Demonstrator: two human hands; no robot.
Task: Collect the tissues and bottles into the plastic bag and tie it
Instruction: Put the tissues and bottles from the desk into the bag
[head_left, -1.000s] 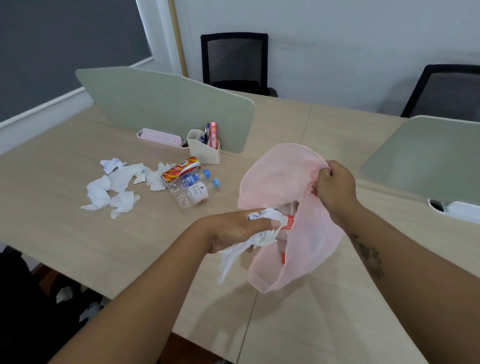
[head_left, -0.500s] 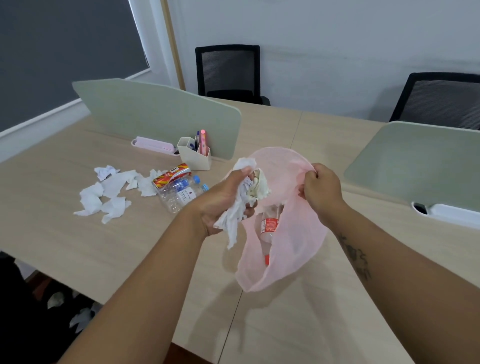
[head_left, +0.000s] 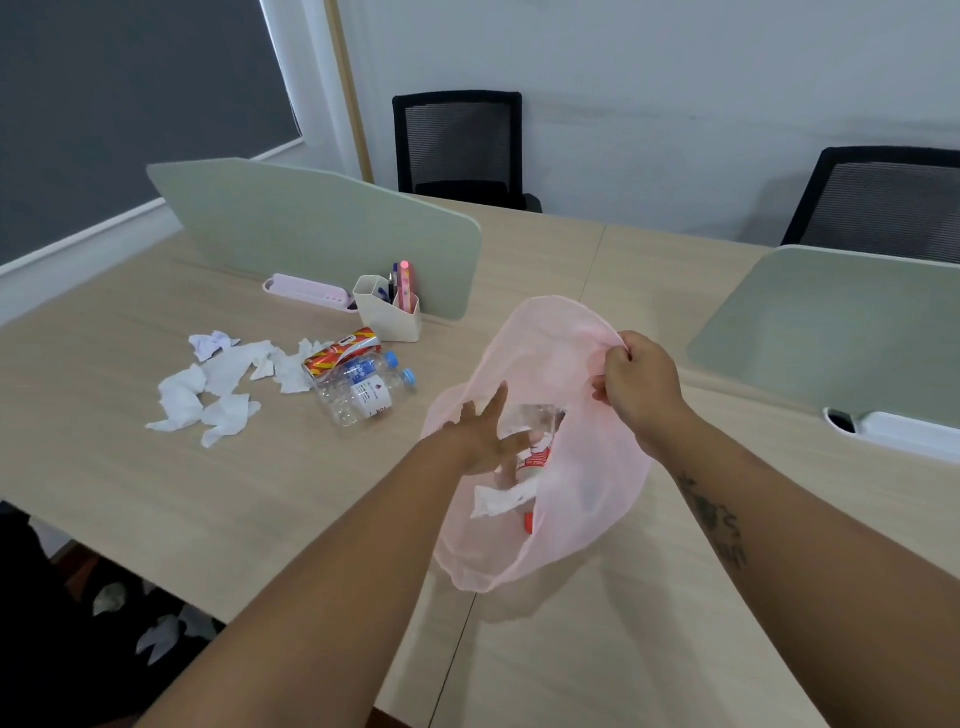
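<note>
Bag (head_left: 587, 519): pink, thin, see-through. It hung above the table (head_left: 156, 493), mouth open toward me and bottom sagging just over the table's seam.

Contents I noted: one clear bottle (head_left: 540, 457) with a red label and a red cap, cap end down, and one crumpled tissue (head_left: 498, 501) lying against it near the mouth.

Right hand (head_left: 641, 387): fingers curled, pinching the bag's far rim and holding it up.

Left hand (head_left: 483, 436): at the near rim, fingers spread and straight, gripping nothing. Fingertips reached into the mouth; contact with the rim I could not tell.

Left of the bag, well apart, on the table: clear bottles (head_left: 363, 395) with blue caps, lying on their sides in a cluster. A red-and-yellow item (head_left: 343, 351) lay touching them; can or packet, I could not tell. Loose tissues (head_left: 208, 389) lay scattered just beyond on the left.

Behind these: a cream pen holder (head_left: 387, 317) with pens and a pink case (head_left: 306, 288), both against a green divider (head_left: 311, 234). A second divider (head_left: 831, 332) stood on the right. Two black chairs (head_left: 457, 140) stood at the far edge.
</note>
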